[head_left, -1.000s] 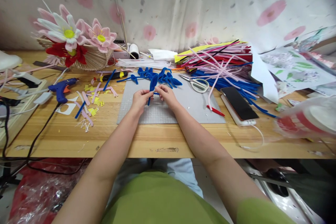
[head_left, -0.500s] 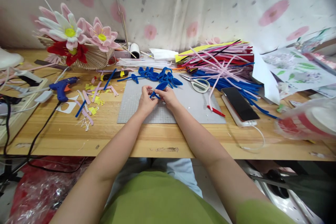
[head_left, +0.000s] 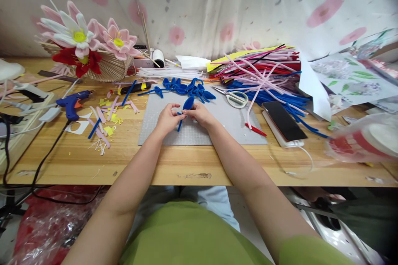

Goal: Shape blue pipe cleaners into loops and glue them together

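My right hand pinches petal at base | long axis away, tipped right | left hand beside, grip unclear

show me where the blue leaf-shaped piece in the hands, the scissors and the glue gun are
Blue leaf-shaped piece (head_left: 188,103): head view, on its broad upper part.
Scissors (head_left: 229,95): head view, where blades meet handles.
Glue gun (head_left: 71,104): head view, middle of its blue body.

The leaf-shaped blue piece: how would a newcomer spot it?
On the wooden table lies a gray cutting mat. Over it, the right hand pinches the leaf-shaped blue piece, its stem slanting toward the table's near edge. Unlike the cluster of blue pieces behind, this one is in hand.
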### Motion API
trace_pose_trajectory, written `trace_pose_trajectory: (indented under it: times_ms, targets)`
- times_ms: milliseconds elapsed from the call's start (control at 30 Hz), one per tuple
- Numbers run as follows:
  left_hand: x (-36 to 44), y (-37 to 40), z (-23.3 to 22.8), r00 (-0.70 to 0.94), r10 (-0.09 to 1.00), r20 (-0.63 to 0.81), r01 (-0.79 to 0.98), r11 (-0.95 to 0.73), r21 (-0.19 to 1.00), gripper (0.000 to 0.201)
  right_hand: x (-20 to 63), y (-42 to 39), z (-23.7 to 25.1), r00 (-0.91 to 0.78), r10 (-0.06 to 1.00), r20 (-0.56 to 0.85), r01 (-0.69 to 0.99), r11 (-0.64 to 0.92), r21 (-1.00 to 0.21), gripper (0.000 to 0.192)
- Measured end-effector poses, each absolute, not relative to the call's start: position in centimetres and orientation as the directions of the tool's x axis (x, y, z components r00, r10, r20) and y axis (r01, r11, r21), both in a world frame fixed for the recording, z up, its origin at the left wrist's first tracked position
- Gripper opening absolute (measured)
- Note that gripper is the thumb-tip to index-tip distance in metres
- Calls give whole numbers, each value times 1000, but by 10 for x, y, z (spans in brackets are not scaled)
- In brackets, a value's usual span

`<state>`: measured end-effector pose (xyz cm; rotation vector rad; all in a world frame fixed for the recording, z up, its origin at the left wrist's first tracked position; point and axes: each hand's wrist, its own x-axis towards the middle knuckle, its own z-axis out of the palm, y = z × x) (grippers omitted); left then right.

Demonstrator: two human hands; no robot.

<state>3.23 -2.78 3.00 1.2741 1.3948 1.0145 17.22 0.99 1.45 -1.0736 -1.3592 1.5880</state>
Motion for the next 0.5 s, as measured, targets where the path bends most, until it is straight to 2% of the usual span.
trace_pose_trajectory:
  times_ms: [133,300,400,433,500]
  targets:
    - [24,-28,39,203,950,-238,-44,251,967,45,179,8,16,-481,869,-117,-65,-168,-984,27]
    - [22,-24,37,289,900,-325,-236,397,887,38,175,5,19,-496,857,-140,-205,-272,-940,31]
    - [29,-22,30,106,950,-295,-234,312,921,33,166,4,17,-340,935,-98,-342,-220,-913,33]
    - [32,-22,28,-3,974,-228,-173,224,959,33,162,4,17,-259,962,-91,-375,-187,-908,34]
    - [36,-24,25,-190,981,38,79,-24,997,37,156,5,16,-102,990,-94,-409,-128,-903,33]
